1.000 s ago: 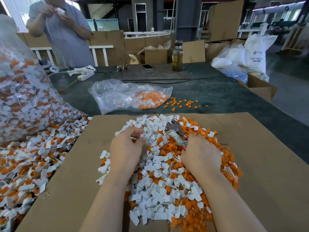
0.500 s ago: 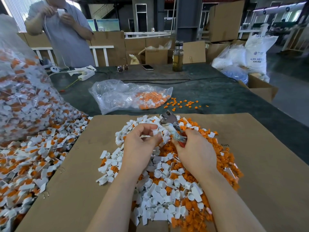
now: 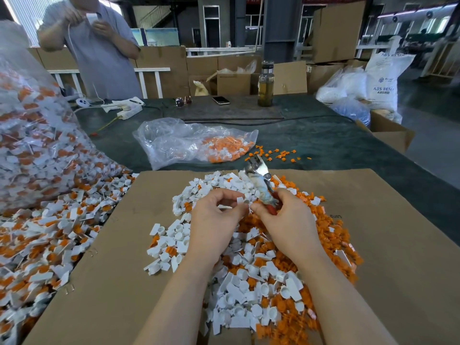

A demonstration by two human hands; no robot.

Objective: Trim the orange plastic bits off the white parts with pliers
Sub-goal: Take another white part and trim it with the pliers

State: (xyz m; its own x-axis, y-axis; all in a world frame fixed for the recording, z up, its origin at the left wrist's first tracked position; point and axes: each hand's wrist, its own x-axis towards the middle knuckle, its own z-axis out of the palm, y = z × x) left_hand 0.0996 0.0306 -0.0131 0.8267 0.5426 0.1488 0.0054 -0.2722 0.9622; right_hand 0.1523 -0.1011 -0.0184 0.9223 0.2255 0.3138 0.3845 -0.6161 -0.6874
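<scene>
From the head view, the left hand pinches a small white part between thumb and fingertips, raised just above the heap. Touching it on the right, the right hand is wrapped around the pliers, whose red handles sit in the palm while the head points up and away from both hands, beyond the knuckles.

The pliers' head is turned away from the part, so the tool likely needs swinging round before any cut. That regrip, with the fingertips of both hands nearly touching, could nip a finger or knock the small part loose.

A dropped part would fall into the mixed white and orange pile beneath the wrists on the cardboard sheet and be hard to find again.
</scene>
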